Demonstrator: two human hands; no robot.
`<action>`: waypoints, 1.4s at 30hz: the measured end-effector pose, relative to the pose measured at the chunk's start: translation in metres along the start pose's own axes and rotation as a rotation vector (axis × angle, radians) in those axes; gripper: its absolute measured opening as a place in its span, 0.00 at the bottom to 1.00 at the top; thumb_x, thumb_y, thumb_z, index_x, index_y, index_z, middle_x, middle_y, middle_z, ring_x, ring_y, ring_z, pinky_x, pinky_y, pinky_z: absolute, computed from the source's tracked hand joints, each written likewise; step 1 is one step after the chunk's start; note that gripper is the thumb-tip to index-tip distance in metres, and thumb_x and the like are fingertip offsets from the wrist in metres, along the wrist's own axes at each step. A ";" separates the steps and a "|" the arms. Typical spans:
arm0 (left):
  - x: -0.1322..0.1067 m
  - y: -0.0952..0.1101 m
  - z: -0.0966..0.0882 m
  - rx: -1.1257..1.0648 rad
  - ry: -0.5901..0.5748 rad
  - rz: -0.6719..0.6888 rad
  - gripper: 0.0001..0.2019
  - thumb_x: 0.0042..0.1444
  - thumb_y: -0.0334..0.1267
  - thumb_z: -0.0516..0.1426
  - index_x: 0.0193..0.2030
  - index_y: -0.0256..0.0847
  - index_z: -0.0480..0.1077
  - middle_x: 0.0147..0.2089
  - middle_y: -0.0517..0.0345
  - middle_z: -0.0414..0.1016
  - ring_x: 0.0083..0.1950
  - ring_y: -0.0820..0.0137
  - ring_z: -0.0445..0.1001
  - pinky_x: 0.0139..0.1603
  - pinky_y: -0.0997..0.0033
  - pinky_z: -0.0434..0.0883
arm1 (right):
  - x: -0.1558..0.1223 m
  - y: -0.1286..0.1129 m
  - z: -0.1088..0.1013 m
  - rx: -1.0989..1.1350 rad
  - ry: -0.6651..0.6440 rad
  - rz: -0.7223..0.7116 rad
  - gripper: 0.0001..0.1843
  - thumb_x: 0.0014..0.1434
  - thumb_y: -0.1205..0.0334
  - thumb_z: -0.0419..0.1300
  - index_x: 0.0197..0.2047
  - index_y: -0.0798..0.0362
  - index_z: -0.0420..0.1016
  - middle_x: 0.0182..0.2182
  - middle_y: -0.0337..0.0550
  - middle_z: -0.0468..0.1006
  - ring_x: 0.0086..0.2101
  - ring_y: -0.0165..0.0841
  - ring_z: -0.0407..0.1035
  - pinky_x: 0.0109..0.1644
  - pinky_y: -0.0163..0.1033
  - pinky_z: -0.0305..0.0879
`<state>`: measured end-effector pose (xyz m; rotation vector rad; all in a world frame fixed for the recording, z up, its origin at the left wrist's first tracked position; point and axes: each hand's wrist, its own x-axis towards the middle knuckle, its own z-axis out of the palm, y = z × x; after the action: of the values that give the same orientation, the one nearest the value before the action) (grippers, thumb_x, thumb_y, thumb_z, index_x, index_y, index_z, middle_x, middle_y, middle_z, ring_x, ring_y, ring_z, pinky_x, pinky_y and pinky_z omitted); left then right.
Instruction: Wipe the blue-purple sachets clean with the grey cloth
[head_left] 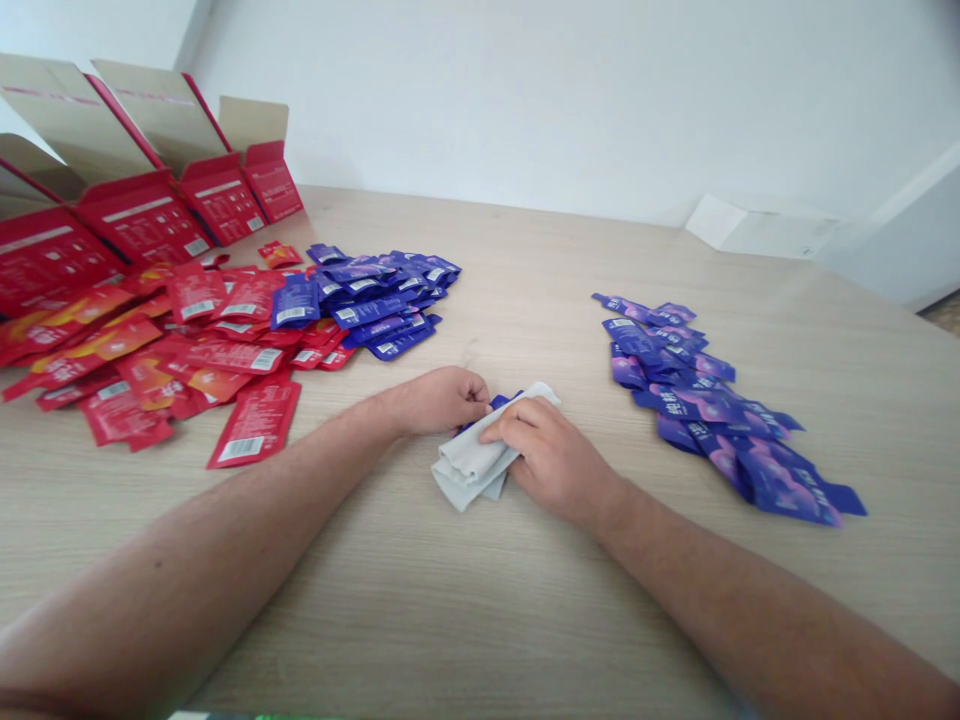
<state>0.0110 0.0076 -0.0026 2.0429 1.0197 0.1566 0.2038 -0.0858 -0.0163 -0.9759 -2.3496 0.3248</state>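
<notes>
In the middle of the table, my right hand (551, 455) grips a folded white cloth (476, 455). The cloth lies over a blue sachet (501, 402), so only a bit of the sachet shows. My left hand (448, 400) is closed at the sachet's left end, with fingertips pinched on its edge. To the left is a pile of blue sachets (382, 290), some with barcodes showing. On the right, more blue sachets (712, 405) with pink print lie overlapped in a slanting row.
Many red sachets (247, 415) are heaped at the left, partly against the blue pile. Behind them stand several red cartons (142, 215) with raised flaps. A white box (765, 228) rests at the back right by the wall.
</notes>
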 end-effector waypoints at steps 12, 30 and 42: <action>0.001 0.000 0.000 0.013 -0.005 0.007 0.13 0.55 0.47 0.54 0.32 0.40 0.72 0.24 0.64 0.71 0.25 0.74 0.67 0.24 0.77 0.59 | 0.000 0.000 0.000 -0.013 -0.007 -0.022 0.22 0.54 0.79 0.58 0.50 0.50 0.75 0.43 0.46 0.74 0.47 0.39 0.66 0.53 0.47 0.64; 0.000 0.000 0.000 0.000 0.014 0.023 0.12 0.54 0.46 0.55 0.31 0.40 0.72 0.24 0.64 0.71 0.25 0.75 0.67 0.24 0.77 0.59 | 0.000 -0.002 -0.003 -0.009 -0.105 -0.119 0.16 0.58 0.75 0.58 0.48 0.50 0.76 0.43 0.45 0.75 0.46 0.38 0.66 0.53 0.46 0.65; 0.002 -0.004 0.001 -0.019 -0.015 0.004 0.09 0.54 0.42 0.54 0.33 0.41 0.72 0.23 0.64 0.71 0.24 0.75 0.67 0.23 0.77 0.60 | 0.001 0.009 -0.004 -0.029 -0.029 -0.024 0.23 0.52 0.80 0.56 0.47 0.51 0.74 0.43 0.46 0.74 0.47 0.39 0.66 0.54 0.48 0.63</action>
<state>0.0107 0.0092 -0.0065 2.0265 1.0018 0.1523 0.2106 -0.0791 -0.0167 -0.9618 -2.3965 0.2977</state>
